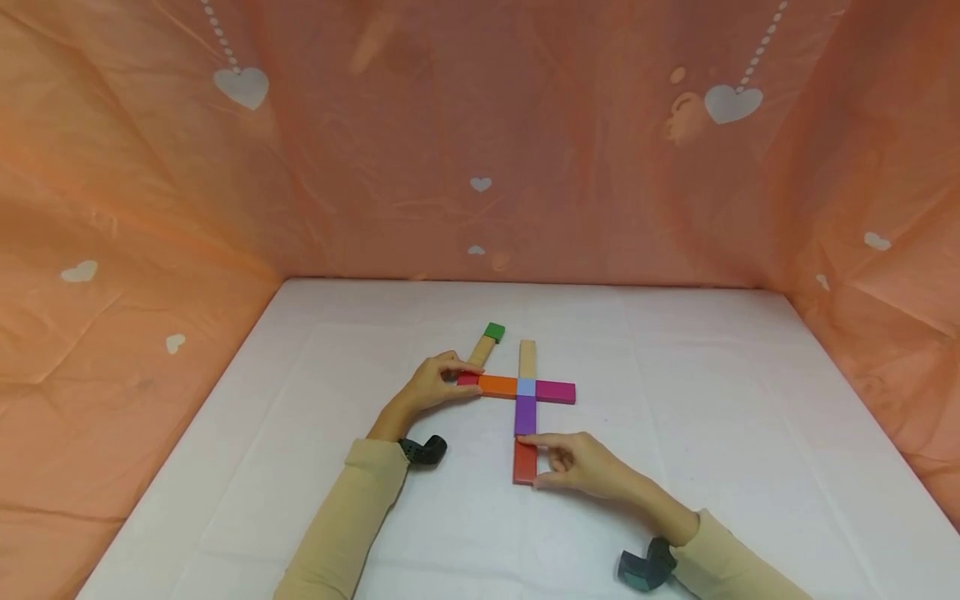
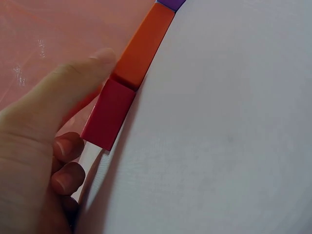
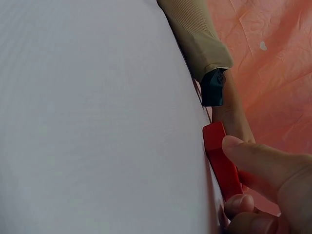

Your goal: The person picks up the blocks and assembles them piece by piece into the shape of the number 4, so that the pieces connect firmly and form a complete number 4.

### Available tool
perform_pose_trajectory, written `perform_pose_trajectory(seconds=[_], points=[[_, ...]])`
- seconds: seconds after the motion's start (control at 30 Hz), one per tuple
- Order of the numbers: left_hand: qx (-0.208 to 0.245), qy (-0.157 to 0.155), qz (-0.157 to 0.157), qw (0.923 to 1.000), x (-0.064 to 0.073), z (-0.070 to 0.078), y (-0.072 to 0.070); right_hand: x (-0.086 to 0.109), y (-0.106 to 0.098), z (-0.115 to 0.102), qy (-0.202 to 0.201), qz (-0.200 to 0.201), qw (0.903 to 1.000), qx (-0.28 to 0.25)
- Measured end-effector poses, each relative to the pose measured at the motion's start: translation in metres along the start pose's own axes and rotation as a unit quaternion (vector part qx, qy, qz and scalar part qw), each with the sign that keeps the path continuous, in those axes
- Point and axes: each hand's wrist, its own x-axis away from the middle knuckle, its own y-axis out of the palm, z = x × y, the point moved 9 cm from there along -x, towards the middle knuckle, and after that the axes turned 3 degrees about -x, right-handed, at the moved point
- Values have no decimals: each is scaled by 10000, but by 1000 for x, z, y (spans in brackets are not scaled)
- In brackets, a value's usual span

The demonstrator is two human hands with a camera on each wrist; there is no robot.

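Note:
Flat coloured blocks lie joined in a cross-like layout on the white cloth. My left hand (image 1: 435,383) pinches the crimson block (image 2: 108,114) between thumb and index finger, with the fingertips close to its seam with the orange block (image 1: 498,386). The other fingers curl beneath the palm. At the layout's near end, my right hand (image 1: 588,465) holds a red block (image 1: 525,463), index finger at its far end and thumb at its near end. That block's far end meets the purple block (image 1: 526,415). Thumb and curled fingers show beside it in the right wrist view.
A light blue square (image 1: 527,387) sits at the crossing, with a magenta block (image 1: 556,392) to its right and a natural wood block (image 1: 527,358) behind. A slanted wood block (image 1: 482,351), tipped by a green block (image 1: 494,332), stretches behind my left hand. Orange curtains (image 1: 480,125) surround the table.

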Motion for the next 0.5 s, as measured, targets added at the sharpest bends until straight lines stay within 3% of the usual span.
perform_pose_trajectory(seconds=[0.3,0.5], points=[[557,-175,183,9981,-2,-6,0,0,-2,2,-13,-10,9999,-120],[700,-66,376,9968,-4,-2,-2,2,-14,4,28,170,9993,-330]])
